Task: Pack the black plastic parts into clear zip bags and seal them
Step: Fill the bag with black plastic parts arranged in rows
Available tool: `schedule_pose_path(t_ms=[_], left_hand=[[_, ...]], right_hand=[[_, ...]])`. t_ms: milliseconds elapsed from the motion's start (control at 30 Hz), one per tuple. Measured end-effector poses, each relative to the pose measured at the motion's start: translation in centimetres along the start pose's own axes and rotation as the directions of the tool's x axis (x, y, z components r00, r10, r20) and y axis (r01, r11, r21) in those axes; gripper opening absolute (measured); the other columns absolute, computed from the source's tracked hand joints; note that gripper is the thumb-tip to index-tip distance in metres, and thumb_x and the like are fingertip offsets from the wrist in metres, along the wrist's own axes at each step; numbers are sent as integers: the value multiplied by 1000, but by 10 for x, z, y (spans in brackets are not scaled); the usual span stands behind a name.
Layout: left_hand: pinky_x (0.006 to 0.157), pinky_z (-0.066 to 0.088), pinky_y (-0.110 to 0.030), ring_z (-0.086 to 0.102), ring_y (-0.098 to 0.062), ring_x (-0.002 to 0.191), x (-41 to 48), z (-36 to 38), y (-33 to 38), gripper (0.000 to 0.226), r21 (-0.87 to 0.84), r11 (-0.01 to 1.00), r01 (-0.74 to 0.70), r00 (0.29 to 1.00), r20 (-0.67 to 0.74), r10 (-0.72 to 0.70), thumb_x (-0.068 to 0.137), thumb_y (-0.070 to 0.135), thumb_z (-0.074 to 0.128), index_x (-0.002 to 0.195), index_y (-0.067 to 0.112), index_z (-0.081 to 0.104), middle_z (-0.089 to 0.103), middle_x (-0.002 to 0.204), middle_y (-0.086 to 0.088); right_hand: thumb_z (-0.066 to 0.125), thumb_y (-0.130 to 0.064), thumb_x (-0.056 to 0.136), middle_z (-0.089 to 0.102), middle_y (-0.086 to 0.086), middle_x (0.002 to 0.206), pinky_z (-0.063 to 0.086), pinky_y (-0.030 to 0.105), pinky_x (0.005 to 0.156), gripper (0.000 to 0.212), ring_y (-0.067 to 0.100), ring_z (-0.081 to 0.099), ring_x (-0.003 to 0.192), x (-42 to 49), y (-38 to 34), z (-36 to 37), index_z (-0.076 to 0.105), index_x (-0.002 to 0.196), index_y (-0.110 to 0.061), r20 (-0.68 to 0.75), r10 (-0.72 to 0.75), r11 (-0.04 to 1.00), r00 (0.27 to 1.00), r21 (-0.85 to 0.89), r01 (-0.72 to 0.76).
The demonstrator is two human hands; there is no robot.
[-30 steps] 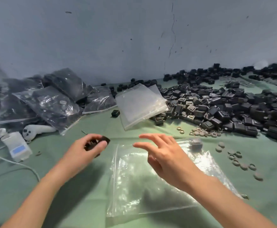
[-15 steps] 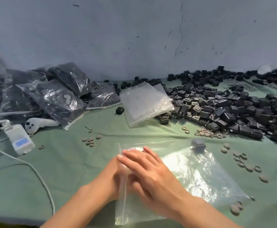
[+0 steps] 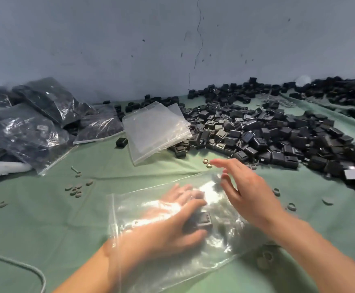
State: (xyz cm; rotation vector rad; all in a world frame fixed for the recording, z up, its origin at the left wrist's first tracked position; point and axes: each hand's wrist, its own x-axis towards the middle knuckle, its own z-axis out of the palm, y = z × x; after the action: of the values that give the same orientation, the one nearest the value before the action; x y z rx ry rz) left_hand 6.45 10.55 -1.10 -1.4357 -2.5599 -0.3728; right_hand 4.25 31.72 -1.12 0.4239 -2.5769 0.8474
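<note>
Black plastic part (image 3: 204, 220) sits inside the clear zip bag (image 3: 193, 263), which lies flat on the green cloth (image 3: 45, 218) at the near middle of the view, its open mouth at 9 o'clock. The left hand (image 3: 172, 225) is pushed in through that mouth and shows through the film. Its thumb and curled fingers close round the part, though motion blur softens the outline. The right hand (image 3: 250, 195) hovers over the bag's far corner at 1 o'clock from the part, fingers spread wide and holding nothing.

Further out at 1 to 2 o'clock, a big pile of loose black parts (image 3: 277, 136) spreads across the cloth to the right edge and back to the wall (image 3: 130, 39). At 11 o'clock a stack of empty bags (image 3: 155, 132) leans on the pile's left edge, and a lone black part (image 3: 121, 142) lies just beside the stack's left side. At 10 o'clock, filled bags (image 3: 30, 132) of dark parts are heaped against the wall. A white controller (image 3: 1, 169) lies in front of them at the left edge. Small grey rings (image 3: 77, 188) are clustered at 9 to 10 o'clock, with more scattered near the right hand and at 3 o'clock. A grey cable (image 3: 24, 267) curves along the cloth at 8 o'clock.
</note>
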Motion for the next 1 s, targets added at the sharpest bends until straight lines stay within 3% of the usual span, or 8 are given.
schedule_pose_path(t_ms=[100,167,333,467,633,767,833,1000], left_hand=[[104,46,-28,41,15,116,-8,-11,-5,27,-248,877,412,904,228,-360,94,54,42,118,43,45,39,131,31],[80,58,-25,59,6,92,6,-4,2,18,-300,876,378,913,275,-300,97,56,41,109,45,48,50,115,29],[93,54,-24,65,-10,107,28,14,-9,47,-213,846,490,856,304,-419,97,58,37,142,49,28,59,132,5],[96,40,-5,54,3,105,20,13,-10,41,-184,881,436,889,239,-390,99,57,36,137,43,32,56,128,11],[96,18,9,35,26,117,27,18,-2,46,-360,826,433,887,335,-319,104,31,39,149,24,36,29,158,5],[87,38,-6,49,-2,96,48,25,-1,42,-184,927,328,932,223,-286,103,37,37,143,27,43,26,154,7],[100,33,-18,45,-15,118,49,29,-11,49,-20,932,363,915,198,-352,103,48,29,150,36,31,27,156,5],[89,43,-22,47,-7,105,53,32,-24,37,175,955,239,969,18,-246,100,55,27,136,48,34,54,120,11]], right_hand=[[46,-21,99,59,-17,128,54,32,92,36,0,63,100,-6,33,-1,55,134,-28,46,63,998,997,14,-64],[43,-24,97,57,-21,126,48,16,93,37,-10,57,104,-9,40,3,55,132,-29,28,53,998,998,28,-53],[45,-21,100,52,-21,130,47,22,96,38,-4,54,113,-21,55,11,48,135,-34,73,155,982,985,99,-161],[48,-20,100,55,-22,120,47,19,90,32,-5,55,106,-25,59,8,52,128,-36,113,150,984,982,82,-160],[48,-20,100,56,-17,124,47,27,95,31,0,54,107,-28,56,9,54,129,-28,147,125,991,981,24,-130],[47,-20,100,59,-12,121,49,32,94,27,4,57,106,-29,55,8,55,126,-25,143,134,990,981,26,-139],[47,-20,100,59,-10,115,49,35,90,18,8,57,101,-29,55,7,54,116,-26,142,145,988,979,33,-151],[49,-19,98,55,-10,125,45,37,95,10,10,53,114,-28,54,7,53,93,-26,159,136,991,978,-9,-136]])
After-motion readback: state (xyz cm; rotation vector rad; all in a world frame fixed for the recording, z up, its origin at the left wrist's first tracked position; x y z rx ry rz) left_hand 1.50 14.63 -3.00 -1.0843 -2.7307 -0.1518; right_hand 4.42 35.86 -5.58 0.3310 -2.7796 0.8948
